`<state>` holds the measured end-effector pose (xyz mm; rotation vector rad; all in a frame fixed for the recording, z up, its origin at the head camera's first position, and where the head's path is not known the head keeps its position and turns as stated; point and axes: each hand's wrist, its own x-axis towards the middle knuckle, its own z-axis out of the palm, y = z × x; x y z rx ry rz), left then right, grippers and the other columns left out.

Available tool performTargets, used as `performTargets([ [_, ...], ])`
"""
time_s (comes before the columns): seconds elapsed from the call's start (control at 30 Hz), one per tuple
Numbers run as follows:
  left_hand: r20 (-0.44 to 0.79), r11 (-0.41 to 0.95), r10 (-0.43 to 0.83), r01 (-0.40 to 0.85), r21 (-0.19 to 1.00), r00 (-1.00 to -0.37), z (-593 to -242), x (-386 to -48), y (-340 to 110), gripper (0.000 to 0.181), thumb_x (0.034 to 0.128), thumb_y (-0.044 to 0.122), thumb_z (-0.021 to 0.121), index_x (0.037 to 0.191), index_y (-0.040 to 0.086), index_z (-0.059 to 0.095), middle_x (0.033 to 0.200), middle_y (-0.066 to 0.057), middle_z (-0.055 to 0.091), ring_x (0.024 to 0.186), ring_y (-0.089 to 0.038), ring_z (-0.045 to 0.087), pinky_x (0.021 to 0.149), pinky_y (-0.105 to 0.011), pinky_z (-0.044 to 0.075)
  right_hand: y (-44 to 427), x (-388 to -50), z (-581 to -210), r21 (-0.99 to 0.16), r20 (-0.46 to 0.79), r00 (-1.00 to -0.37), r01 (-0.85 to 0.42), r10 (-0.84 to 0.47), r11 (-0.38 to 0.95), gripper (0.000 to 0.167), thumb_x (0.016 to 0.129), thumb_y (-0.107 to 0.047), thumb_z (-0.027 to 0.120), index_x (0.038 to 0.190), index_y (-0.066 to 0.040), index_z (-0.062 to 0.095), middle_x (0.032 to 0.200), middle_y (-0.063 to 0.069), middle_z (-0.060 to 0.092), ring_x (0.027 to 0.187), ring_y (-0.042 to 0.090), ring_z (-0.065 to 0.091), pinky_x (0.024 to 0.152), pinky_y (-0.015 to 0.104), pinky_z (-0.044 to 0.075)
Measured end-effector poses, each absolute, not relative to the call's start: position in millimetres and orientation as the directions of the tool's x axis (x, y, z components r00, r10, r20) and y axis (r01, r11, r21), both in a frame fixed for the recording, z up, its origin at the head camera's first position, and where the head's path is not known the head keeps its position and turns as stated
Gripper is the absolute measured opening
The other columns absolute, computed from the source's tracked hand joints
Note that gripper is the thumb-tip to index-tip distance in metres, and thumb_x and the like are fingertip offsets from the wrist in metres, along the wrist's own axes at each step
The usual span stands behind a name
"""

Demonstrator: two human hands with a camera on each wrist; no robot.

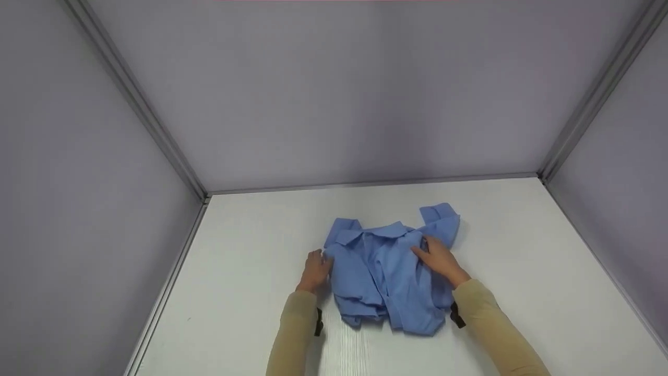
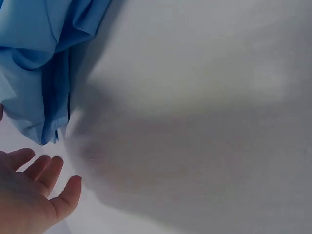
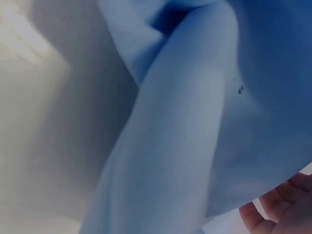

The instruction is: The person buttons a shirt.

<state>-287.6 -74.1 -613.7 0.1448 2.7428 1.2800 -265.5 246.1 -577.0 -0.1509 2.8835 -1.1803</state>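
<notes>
A light-blue collared shirt [image 1: 376, 271] lies bunched on the white table, its collar toward the far wall. Both sleeves stick out past the collar, with folds along the lower edge. At the shirt's left edge is my left hand [image 1: 316, 271], its thumb side by the cloth. In the left wrist view, that hand's fingers [image 2: 51, 170] are loosely bent, apart from the blue cloth. My right hand [image 1: 441, 258] rests at the right shoulder, thumb and forefinger spread on the cloth. The right wrist view shows its bent fingers [image 3: 270, 204] beside a cloth edge; the thumb is hidden there.
The white table [image 1: 250, 250] is enclosed by a grey back wall [image 1: 334, 104] and grey side panels. Metal rails [image 1: 172, 151] run along the corners. A dark band [image 1: 457, 316] shows at the right sleeve cuff, another at the left [image 1: 319, 322].
</notes>
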Motion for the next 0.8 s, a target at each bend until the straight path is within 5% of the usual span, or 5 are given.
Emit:
performTargets([
  [0.2, 0.081, 0.536, 0.182, 0.168, 0.827, -0.98, -641, -306, -67, 0.039, 0.0892, 0.028, 0.047, 0.104, -0.008, 0.047, 0.105, -0.021, 0.046, 0.096, -0.03, 0.047, 0.083, -0.039, 0.037, 241, -279, -571, -0.778, -0.08, -0.991, -0.007, -0.11, 0.629, 0.075, 0.089, -0.038, 0.048, 0.133, 0.014, 0.016, 0.135, 0.033, 0.02, 0.124, 0.044, 0.018, 0.099, 0.05, 0.017],
  [0.33, 0.18, 0.575, 0.235, 0.286, 0.766, -0.955, -668, -319, -66, 0.026, 0.0888, 0.025, 0.047, 0.077, 0.003, 0.047, 0.078, -0.007, 0.042, 0.067, -0.018, 0.04, 0.059, -0.033, 0.037, 238, -282, -569, -0.773, -0.087, -0.991, 0.0, -0.106, 0.634, 0.069, 0.087, -0.039, 0.051, 0.127, 0.013, 0.031, 0.127, 0.032, 0.035, 0.117, 0.043, 0.033, 0.095, 0.05, 0.026],
  [0.4, 0.098, 0.566, 0.214, 0.206, 0.798, -0.972, -665, -317, -65, 0.024, 0.0875, 0.022, 0.049, 0.072, 0.004, 0.046, 0.072, -0.004, 0.042, 0.063, -0.016, 0.039, 0.054, -0.031, 0.035, 238, -281, -568, -0.772, -0.087, -0.992, 0.008, -0.094, 0.635, 0.065, 0.086, -0.041, 0.052, 0.122, 0.012, 0.039, 0.12, 0.029, 0.043, 0.111, 0.04, 0.041, 0.091, 0.048, 0.031],
  [0.67, -0.168, 0.579, 0.241, 0.002, 0.815, -0.956, -604, -288, -60, 0.043, 0.0913, 0.025, 0.047, 0.114, -0.012, 0.043, 0.107, -0.024, 0.051, 0.099, -0.034, 0.049, 0.082, -0.042, 0.041, 246, -284, -558, -0.778, -0.081, -0.994, 0.02, -0.068, 0.628, 0.039, 0.089, -0.037, 0.048, 0.071, -0.003, 0.054, 0.066, 0.002, 0.047, 0.062, 0.017, 0.044, 0.061, 0.031, 0.038],
  [0.8, -0.168, 0.62, 0.316, 0.069, 0.782, -0.934, -604, -288, -54, 0.032, 0.0903, 0.021, 0.049, 0.096, -0.011, 0.054, 0.095, -0.02, 0.053, 0.088, -0.03, 0.052, 0.075, -0.04, 0.043, 249, -283, -555, -0.759, -0.056, -0.974, -0.102, -0.22, 0.643, 0.022, 0.086, -0.022, 0.054, 0.073, -0.004, 0.049, 0.069, 0.004, 0.047, 0.066, 0.02, 0.045, 0.065, 0.034, 0.038],
])
